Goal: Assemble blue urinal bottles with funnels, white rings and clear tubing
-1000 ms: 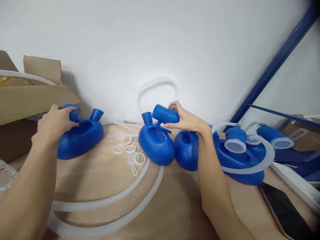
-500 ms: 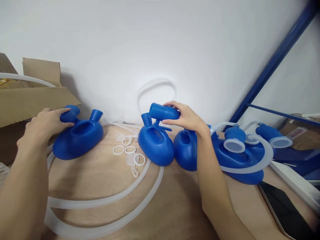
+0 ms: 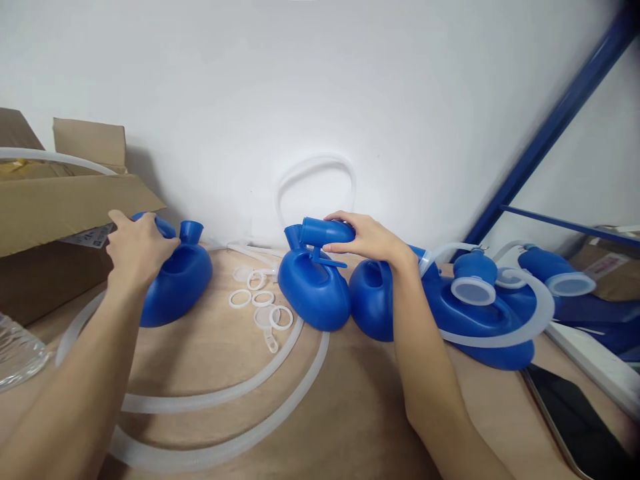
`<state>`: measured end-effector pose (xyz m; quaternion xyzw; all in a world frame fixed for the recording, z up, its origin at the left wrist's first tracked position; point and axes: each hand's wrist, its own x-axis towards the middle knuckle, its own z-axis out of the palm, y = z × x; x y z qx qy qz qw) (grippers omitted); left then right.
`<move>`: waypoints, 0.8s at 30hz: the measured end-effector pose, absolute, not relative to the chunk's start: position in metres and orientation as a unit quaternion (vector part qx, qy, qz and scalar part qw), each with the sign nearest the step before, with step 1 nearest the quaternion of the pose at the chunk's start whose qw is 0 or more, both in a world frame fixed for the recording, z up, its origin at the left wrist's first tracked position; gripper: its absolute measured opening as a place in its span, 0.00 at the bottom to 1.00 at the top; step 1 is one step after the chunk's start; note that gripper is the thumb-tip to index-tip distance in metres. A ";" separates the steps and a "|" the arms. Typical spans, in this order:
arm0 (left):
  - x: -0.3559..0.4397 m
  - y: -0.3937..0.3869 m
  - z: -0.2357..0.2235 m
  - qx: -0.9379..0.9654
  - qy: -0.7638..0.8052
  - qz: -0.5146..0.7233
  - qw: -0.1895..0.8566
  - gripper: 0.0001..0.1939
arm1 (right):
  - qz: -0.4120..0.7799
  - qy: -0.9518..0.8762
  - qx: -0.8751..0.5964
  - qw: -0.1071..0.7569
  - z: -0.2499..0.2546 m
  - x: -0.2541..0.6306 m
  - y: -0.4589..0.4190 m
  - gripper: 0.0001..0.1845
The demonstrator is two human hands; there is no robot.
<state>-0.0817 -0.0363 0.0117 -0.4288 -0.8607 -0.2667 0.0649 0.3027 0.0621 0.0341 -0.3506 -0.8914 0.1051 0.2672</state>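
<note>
On the left, my left hand (image 3: 140,243) grips a blue urinal bottle (image 3: 180,290) by its angled tube-shaped neck (image 3: 163,227), most of which the fingers hide. My right hand (image 3: 367,235) is closed around a similar blue neck piece (image 3: 320,231). That piece lies sideways over the top of the middle blue urinal bottle (image 3: 320,297), close beside its short upright spout (image 3: 293,235). A flat blue strap (image 3: 327,262) sticks out below it. Several white rings and caps (image 3: 263,299) lie between these two bottles.
An open cardboard box (image 3: 60,207) stands at the left. Translucent hoses (image 3: 220,457) curve across the table (image 3: 360,413). Several more blue bottles (image 3: 480,320) sit at the right, near a tablet-like dark device (image 3: 575,417) and a blue metal frame (image 3: 555,127). Clear plastic wrap (image 3: 20,353) lies at the left edge.
My left hand has shifted right and turned on the left bottle's neck, now covering more of that bottle. My right hand has lowered the blue neck piece slightly.
</note>
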 end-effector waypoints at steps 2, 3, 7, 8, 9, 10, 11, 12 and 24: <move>-0.079 -0.033 0.009 -0.427 -0.859 -0.269 0.080 0.40 | 0.107 -0.892 -0.352 0.263 0.035 0.303 0.062 0.32; -0.079 -0.032 0.008 -0.425 -0.860 -0.270 0.085 0.42 | 0.108 -0.892 -0.353 0.260 0.035 0.303 0.061 0.32; -0.082 -0.031 0.005 -0.425 -0.857 -0.271 0.105 0.48 | 0.110 -0.893 -0.355 0.254 0.035 0.304 0.061 0.32; -0.082 -0.031 0.004 -0.429 -0.853 -0.273 0.117 0.49 | 0.109 -0.894 -0.354 0.253 0.035 0.305 0.062 0.33; -0.082 -0.030 0.003 -0.439 -0.845 -0.274 0.133 0.49 | 0.109 -0.894 -0.353 0.253 0.035 0.305 0.062 0.33; -0.081 -0.030 0.001 -0.450 -0.836 -0.275 0.151 0.50 | 0.110 -0.895 -0.352 0.252 0.035 0.306 0.063 0.32; -0.080 -0.029 0.000 -0.455 -0.831 -0.276 0.161 0.50 | 0.111 -0.895 -0.351 0.252 0.035 0.306 0.063 0.32; -0.077 -0.028 -0.001 -0.453 -0.831 -0.280 0.162 0.51 | 0.112 -0.895 -0.351 0.251 0.034 0.306 0.064 0.32; -0.066 -0.037 0.007 -0.495 -0.853 -0.146 0.076 0.60 | 0.139 -0.896 -0.371 0.202 0.029 0.299 0.070 0.30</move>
